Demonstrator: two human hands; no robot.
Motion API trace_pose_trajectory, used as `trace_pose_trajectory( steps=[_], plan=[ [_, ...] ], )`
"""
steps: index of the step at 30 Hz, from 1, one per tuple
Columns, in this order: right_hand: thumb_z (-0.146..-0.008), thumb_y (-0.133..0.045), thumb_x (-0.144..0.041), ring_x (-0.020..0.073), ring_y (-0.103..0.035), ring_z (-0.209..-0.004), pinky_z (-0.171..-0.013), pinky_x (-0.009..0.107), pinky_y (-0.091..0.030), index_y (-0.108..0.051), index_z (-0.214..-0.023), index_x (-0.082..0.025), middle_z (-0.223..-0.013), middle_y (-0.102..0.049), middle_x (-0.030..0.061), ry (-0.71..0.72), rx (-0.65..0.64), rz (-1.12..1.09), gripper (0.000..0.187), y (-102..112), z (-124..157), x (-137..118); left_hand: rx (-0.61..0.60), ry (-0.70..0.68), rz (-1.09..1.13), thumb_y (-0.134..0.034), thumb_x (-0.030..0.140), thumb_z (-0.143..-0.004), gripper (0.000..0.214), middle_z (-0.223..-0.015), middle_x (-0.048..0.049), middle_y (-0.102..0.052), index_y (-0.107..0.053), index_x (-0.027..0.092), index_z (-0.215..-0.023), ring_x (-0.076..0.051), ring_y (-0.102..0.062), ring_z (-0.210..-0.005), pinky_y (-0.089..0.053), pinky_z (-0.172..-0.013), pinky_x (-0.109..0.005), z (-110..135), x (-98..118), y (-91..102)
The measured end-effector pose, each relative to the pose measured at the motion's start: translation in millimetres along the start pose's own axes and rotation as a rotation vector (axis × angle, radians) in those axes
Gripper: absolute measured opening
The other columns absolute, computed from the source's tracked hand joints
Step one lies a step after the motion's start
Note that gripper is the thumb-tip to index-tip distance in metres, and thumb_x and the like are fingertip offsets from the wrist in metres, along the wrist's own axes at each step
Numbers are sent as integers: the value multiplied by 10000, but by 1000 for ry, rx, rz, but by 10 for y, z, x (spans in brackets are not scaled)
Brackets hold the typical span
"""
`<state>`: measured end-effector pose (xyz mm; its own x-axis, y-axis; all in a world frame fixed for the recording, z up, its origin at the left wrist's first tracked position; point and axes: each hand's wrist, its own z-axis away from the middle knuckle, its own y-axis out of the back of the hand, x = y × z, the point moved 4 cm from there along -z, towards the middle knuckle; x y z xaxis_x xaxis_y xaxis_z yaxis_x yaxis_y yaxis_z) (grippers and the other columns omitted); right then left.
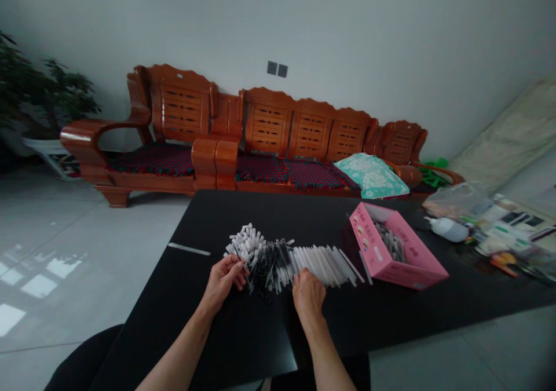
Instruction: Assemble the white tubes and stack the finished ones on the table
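A heap of small white cap-like pieces [247,241] lies on the black table. Beside it is a pile of dark slim pieces [273,260] that look like pen parts. A row of whitish translucent tubes [324,265] continues to the right. My left hand [225,281] is at the near edge of the white pieces, thumb and fingers pinched together; what is between them is too small to make out. At the left end of the tubes, my right hand [309,293] has its fingers curled in, and its fingertips are hidden, so any held thing cannot be seen.
An open pink box [399,269] holding several greyish slim pieces stands right of the tubes. One loose tube [189,249] lies far left on the black table [243,339]. Bags, a white bottle [448,229] and clutter cover the right end. A wooden sofa [278,124] stands behind.
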<state>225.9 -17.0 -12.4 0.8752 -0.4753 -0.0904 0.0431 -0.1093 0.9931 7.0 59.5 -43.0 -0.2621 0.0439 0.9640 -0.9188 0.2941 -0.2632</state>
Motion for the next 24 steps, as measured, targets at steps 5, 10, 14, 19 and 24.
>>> trace_pose_trajectory(
  steps=[5, 10, 14, 19, 24],
  plan=[
    [-923, -497, -176, 256, -719, -823, -647, 289, -460, -656, -906, -123, -848, -730, 157, 13, 2, -2, 169, -12, -85, -69, 2, 2, -5, -658, 455, -806, 340, -704, -42, -673, -553, 143, -891, -121, -583, -485, -462, -405, -208, -2, -1, 5],
    [-907, -507, -145, 254, -719, -832, -654, 285, -460, -657, -954, -119, -872, -732, 159, 17, -9, -12, 159, -33, -197, -138, 10, 0, 1, -660, 466, -800, 347, -695, -36, -669, -545, 148, -877, -120, -577, -478, -466, -406, -213, 1, 20, 1],
    [-882, -451, -35, 250, -716, -856, -668, 283, -459, -669, -953, -123, -901, -735, 154, 50, -38, 1, 246, -6, -325, -220, 8, 1, -4, -667, 471, -790, 355, -686, -36, -667, -551, 145, -871, -121, -576, -474, -463, -402, -212, 7, 42, -7],
    [-869, -455, -15, 239, -703, -924, -727, 278, -461, -694, -936, -125, -968, -728, 159, 71, -66, -1, 272, 44, -470, -284, 10, 9, -20, -666, 484, -785, 362, -685, -38, -668, -557, 146, -855, -119, -575, -471, -460, -404, -208, 12, 36, 0],
    [-875, -468, -35, 242, -697, -941, -739, 285, -463, -707, -942, -116, -986, -723, 178, 62, -79, -9, 260, 1, -579, -293, -1, -7, -14, -664, 470, -790, 347, -687, -44, -676, -578, 141, -861, -116, -580, -473, -459, -400, -202, 5, 20, 7]
  ],
)
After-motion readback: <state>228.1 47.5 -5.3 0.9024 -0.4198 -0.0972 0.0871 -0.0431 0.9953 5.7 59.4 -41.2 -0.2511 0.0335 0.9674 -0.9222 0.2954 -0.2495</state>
